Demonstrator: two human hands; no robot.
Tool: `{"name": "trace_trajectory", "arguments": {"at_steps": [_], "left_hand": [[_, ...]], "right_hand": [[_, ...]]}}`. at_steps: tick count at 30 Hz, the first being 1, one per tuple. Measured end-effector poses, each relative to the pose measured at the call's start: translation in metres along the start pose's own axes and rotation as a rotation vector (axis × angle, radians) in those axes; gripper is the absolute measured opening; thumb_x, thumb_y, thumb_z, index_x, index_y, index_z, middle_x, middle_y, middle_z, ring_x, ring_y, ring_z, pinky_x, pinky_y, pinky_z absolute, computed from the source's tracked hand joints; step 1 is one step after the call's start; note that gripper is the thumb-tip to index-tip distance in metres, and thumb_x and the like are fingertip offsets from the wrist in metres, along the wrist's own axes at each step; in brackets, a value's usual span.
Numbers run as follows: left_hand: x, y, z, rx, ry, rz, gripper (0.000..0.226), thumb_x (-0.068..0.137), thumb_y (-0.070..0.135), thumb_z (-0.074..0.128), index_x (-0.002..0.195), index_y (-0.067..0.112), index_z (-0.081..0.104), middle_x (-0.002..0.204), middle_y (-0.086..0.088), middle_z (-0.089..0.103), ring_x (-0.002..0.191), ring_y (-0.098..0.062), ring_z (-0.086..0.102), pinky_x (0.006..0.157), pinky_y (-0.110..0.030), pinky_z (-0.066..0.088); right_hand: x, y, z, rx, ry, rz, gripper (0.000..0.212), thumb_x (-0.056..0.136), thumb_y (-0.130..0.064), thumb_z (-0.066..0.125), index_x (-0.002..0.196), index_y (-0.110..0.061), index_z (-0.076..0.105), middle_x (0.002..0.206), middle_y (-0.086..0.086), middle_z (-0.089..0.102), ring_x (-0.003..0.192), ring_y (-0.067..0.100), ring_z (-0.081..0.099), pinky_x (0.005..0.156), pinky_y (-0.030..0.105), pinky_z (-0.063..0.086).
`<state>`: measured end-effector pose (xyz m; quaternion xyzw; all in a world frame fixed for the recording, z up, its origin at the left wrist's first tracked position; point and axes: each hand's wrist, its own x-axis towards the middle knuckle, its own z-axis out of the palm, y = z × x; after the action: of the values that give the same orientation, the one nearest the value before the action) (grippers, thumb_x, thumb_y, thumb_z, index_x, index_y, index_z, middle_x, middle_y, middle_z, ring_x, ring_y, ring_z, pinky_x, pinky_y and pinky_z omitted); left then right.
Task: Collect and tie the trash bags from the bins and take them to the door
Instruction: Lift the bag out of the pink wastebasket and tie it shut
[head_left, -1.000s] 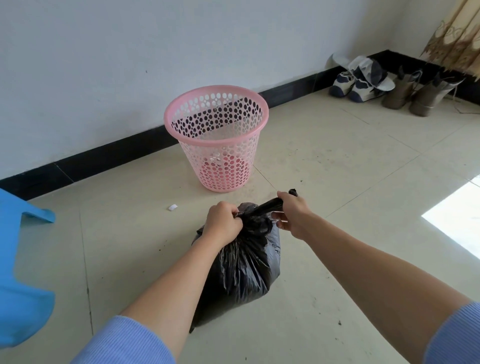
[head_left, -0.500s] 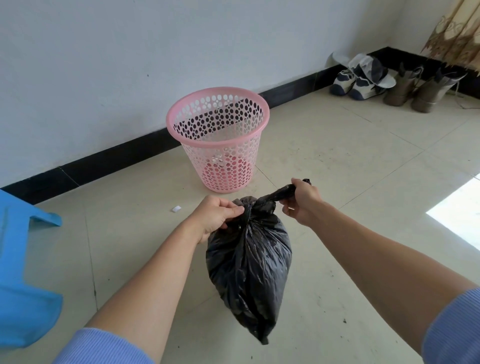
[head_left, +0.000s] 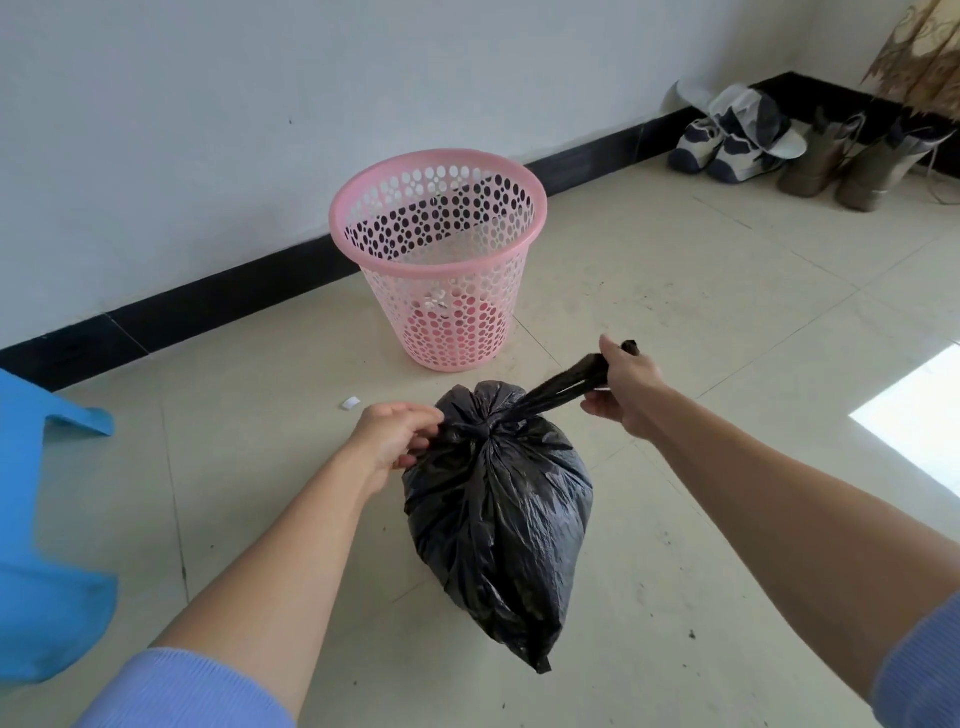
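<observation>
A full black trash bag (head_left: 498, 514) hangs in front of me above the tiled floor, its neck gathered into a knot. My left hand (head_left: 397, 434) pinches the short end of the neck on the left side of the knot. My right hand (head_left: 621, 387) grips the long twisted end, stretched out to the upper right. Behind the bag stands a pink perforated bin (head_left: 439, 260) near the wall, with no bag in it.
A blue plastic stool (head_left: 47, 535) fills the left edge. Shoes (head_left: 727, 143) and boots (head_left: 841, 161) stand in the far right corner under a curtain (head_left: 924, 57). A small white scrap (head_left: 351, 403) lies on the floor. A sunlit patch (head_left: 914, 415) marks the right floor.
The bag has been lifted off the floor and now hangs. My hands have pulled apart, the right one drawing the long end out to the right, tightening the knot.
</observation>
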<state>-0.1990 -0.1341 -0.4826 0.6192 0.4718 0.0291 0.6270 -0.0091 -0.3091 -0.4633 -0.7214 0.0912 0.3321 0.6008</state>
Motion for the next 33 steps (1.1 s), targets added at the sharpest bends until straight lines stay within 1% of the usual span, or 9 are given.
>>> {"name": "trace_trajectory", "arguments": {"at_steps": [4,7,9,13,17,21,26,30,33], "left_hand": [[0.019,-0.007,-0.011,-0.156,0.240,-0.037,0.013,0.085,0.015,0.060,0.075,0.021,0.054,0.077,-0.005,0.063,0.068,-0.018,0.057,0.059,-0.027,0.041],[0.028,-0.024,-0.012,-0.117,0.332,-0.091,0.003,0.084,0.014,0.059,0.083,0.013,0.061,0.075,-0.007,0.064,0.062,-0.017,0.058,0.056,-0.027,0.043],[0.021,-0.041,-0.011,-0.056,0.336,-0.143,0.004,0.084,0.012,0.057,0.082,0.012,0.061,0.072,-0.008,0.063,0.058,-0.018,0.057,0.055,-0.026,0.042],[-0.024,-0.062,-0.016,0.064,0.321,-0.267,0.007,0.084,0.010,0.057,0.080,0.014,0.060,0.068,-0.008,0.062,0.059,-0.023,0.056,0.056,-0.026,0.041],[-0.076,-0.052,-0.034,0.202,0.273,-0.366,0.011,0.079,0.011,0.057,0.073,0.018,0.063,0.065,-0.009,0.065,0.067,-0.026,0.060,0.065,-0.031,0.044],[-0.134,0.000,-0.050,0.313,0.199,-0.384,0.014,0.080,0.012,0.056,0.070,0.019,0.062,0.069,-0.008,0.068,0.071,-0.027,0.064,0.067,-0.030,0.046],[-0.203,0.095,-0.060,0.333,0.135,-0.398,0.015,0.078,0.014,0.057,0.065,0.019,0.061,0.067,-0.008,0.069,0.075,-0.033,0.068,0.065,-0.030,0.046],[-0.257,0.188,-0.059,0.362,0.073,-0.366,0.013,0.065,0.025,0.052,0.064,0.018,0.063,0.065,-0.007,0.069,0.080,-0.033,0.070,0.067,-0.033,0.048],[-0.303,0.257,-0.050,0.403,0.023,-0.335,0.014,0.078,0.018,0.056,0.064,0.016,0.061,0.066,-0.009,0.068,0.077,-0.033,0.069,0.068,-0.032,0.047]], "right_hand": [[0.009,-0.006,0.006,0.084,-0.199,0.044,0.021,0.094,-0.031,0.062,0.087,-0.012,0.068,0.076,0.002,0.071,0.065,0.015,0.069,0.065,0.032,0.057],[0.012,-0.002,0.010,0.177,-0.294,0.059,0.011,0.094,-0.017,0.062,0.099,-0.010,0.067,0.078,0.003,0.072,0.067,0.013,0.070,0.064,0.028,0.057],[0.005,0.006,0.012,0.184,-0.268,0.098,0.010,0.094,-0.013,0.061,0.102,-0.010,0.066,0.077,0.002,0.071,0.065,0.012,0.069,0.061,0.027,0.055],[-0.030,0.023,0.008,0.102,-0.159,0.252,0.011,0.094,-0.014,0.060,0.083,-0.012,0.061,0.069,0.003,0.067,0.060,0.015,0.063,0.056,0.026,0.050],[-0.083,0.003,0.005,0.049,-0.146,0.338,0.007,0.086,-0.016,0.068,0.082,-0.015,0.062,0.075,0.003,0.066,0.069,0.017,0.063,0.058,0.027,0.050],[-0.136,-0.047,0.003,-0.187,-0.143,0.271,0.007,0.081,-0.015,0.067,0.081,-0.009,0.064,0.078,0.007,0.062,0.072,0.020,0.059,0.067,0.031,0.049],[-0.205,-0.122,-0.015,-0.650,-0.173,0.136,0.027,0.081,-0.017,0.060,0.058,-0.014,0.045,0.048,-0.004,0.031,0.048,0.017,0.028,0.049,0.024,0.023],[-0.268,-0.183,-0.050,-0.973,-0.187,0.096,0.037,0.080,-0.025,0.058,0.055,-0.017,0.033,0.055,0.000,0.032,0.055,0.021,0.032,0.051,0.028,0.024],[-0.327,-0.232,-0.085,-1.068,-0.184,0.091,0.035,0.083,-0.029,0.056,0.056,-0.017,0.036,0.057,0.000,0.038,0.057,0.022,0.039,0.051,0.028,0.029]]}}
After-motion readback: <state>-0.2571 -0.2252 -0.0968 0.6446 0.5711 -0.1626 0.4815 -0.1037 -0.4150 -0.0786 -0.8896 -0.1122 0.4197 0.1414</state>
